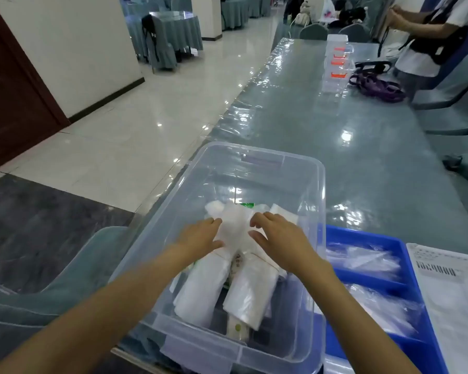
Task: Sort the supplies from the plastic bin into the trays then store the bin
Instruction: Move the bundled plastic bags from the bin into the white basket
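Both hands in clear bin, left hand and right hand flanking white packet

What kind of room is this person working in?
Probably a banquet or function hall: round tables draped in blue-grey cloth, matching covered chairs, a glossy tiled floor, and a long cloth-covered table under clear plastic.
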Available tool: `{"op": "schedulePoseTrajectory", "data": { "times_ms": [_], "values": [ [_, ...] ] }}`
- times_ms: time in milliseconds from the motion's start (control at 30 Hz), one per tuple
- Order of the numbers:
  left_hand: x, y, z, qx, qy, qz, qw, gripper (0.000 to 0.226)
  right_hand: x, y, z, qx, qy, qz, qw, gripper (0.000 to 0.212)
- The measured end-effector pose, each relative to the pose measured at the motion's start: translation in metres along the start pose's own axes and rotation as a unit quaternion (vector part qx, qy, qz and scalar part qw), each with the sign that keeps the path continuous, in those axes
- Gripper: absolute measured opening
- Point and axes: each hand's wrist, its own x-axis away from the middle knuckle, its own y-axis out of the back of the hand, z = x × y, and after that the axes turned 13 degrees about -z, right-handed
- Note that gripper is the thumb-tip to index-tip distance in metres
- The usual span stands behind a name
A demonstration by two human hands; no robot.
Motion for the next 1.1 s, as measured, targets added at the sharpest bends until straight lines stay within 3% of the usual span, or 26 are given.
{"op": "schedulePoseTrajectory", "data": {
  "times_ms": [233,633,833,1100],
  "values": [
    [0.011,-0.020,0.010,0.205,0.163,0.079,0.962,0.040,-0.004,-0.006,-0.007,-0.037,-0.044,0.012,0.998,0.027],
    [0.006,-0.012,0.007,0.315,0.171,0.077,0.930,0.059,-0.005,-0.006,-0.009,-0.093,-0.069,0.005,0.993,0.026],
    [-0.001,0.012,-0.006,0.218,0.089,-0.001,0.972,0.032,-0.005,-0.007,-0.010,-0.091,-0.085,0.003,0.992,0.027],
    [-0.021,0.061,-0.003,0.202,0.064,-0.128,0.969,0.041,-0.007,-0.006,-0.011,-0.083,-0.125,-0.039,0.988,0.023]
  ]
}}
